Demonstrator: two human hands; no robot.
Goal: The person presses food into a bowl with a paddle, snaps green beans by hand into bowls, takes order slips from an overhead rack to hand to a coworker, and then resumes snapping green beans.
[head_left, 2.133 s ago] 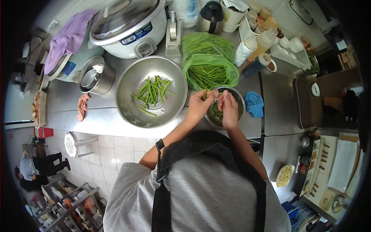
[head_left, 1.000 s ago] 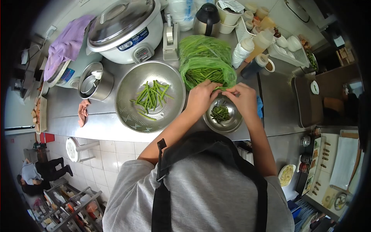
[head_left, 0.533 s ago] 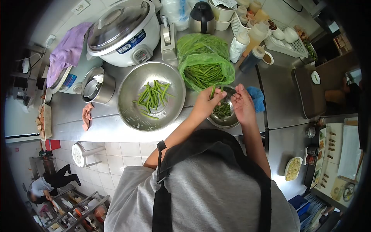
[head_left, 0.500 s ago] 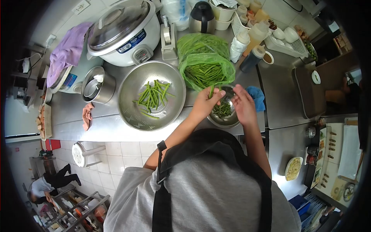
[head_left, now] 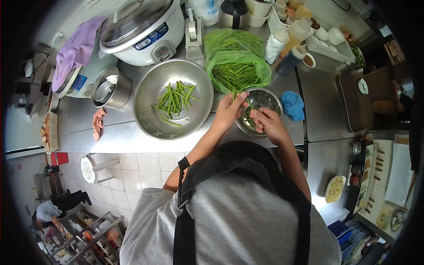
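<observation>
Held in my left hand [head_left: 230, 110] are green beans [head_left: 234, 94], their tips poking up past the fingers. My right hand [head_left: 270, 125] is closed in a pinch close by, apparently at the end of a bean; the fingertips partly hide it. Both hands are over a small steel bowl [head_left: 276, 100] with short green pieces inside. Behind it lies an open green plastic bag [head_left: 232, 40] full of whole green beans [head_left: 234, 76]. To the left, a large perforated steel colander [head_left: 145, 117] holds a loose pile of beans [head_left: 176, 100].
A rice cooker [head_left: 152, 42], a steel pot [head_left: 119, 93] and a tape dispenser [head_left: 193, 42] stand behind and left. Squeeze bottles [head_left: 291, 59] are at the back right. A blue cloth [head_left: 292, 106] lies right of the bowl. Another person [head_left: 57, 207] is at the far lower left.
My right hand has come down and in from the bowl's right side, its open fingers closing into a pinch beside my left hand. The view has shifted slightly.
</observation>
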